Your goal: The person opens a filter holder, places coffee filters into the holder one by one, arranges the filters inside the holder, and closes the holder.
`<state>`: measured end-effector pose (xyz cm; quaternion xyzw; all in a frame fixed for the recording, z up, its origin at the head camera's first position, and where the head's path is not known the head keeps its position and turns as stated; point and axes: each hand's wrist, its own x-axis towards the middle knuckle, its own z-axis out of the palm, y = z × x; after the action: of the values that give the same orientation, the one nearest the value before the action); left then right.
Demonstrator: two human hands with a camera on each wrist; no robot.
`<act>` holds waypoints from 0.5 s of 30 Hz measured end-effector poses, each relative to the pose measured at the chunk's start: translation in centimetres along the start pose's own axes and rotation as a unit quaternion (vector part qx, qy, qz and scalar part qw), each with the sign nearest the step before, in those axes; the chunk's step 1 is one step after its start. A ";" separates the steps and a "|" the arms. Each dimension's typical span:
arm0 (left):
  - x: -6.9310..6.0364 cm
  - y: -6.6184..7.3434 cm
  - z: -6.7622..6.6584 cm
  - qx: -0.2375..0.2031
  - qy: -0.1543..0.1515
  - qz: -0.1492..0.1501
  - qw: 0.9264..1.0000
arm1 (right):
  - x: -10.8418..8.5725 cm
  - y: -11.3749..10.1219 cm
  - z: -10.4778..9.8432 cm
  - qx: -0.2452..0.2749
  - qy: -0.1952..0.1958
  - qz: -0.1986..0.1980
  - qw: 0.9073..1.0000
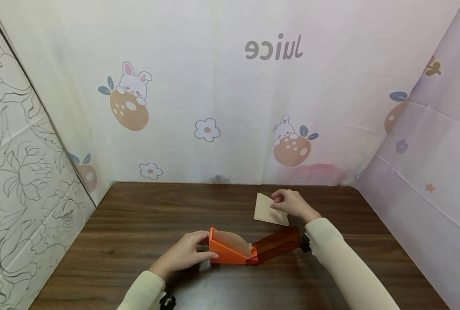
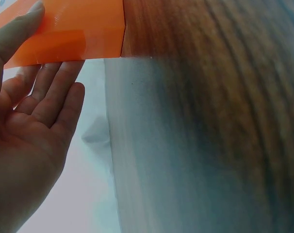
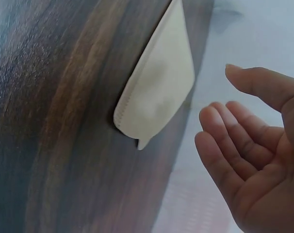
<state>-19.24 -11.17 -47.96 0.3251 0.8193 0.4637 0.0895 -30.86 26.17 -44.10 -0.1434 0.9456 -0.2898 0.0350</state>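
An orange coffee filter holder [image 1: 230,253] sits on the table with its see-through brown lid [image 1: 278,244] swung out to the right. Tan filter papers [image 1: 231,241] stand inside it. My left hand [image 1: 187,252] grips the holder's left end, thumb on the near side and fingers behind; the left wrist view shows the thumb [image 2: 21,29] against the orange wall. A single paper coffee filter [image 1: 268,210] with a crimped edge lies on the table behind the lid. Over its right side hovers my right hand [image 1: 293,203], fingers loosely bent and apart from the paper in the right wrist view.
The dark wood table [image 1: 144,219] ends at a printed cloth [image 1: 206,86] hung behind it. More cloth hangs on the left and right sides. The brown lid reaches close to my right wrist.
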 end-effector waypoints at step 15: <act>0.0 0.0 0.0 0.000 0.001 0.001 1.000 | 1.6 0.6 0.8 -0.013 -0.042 0.054 0.998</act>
<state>-19.20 -11.17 -47.99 0.3253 0.8191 0.4641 0.0888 -32.41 25.73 -45.08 -0.1049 0.9533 -0.2693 0.0881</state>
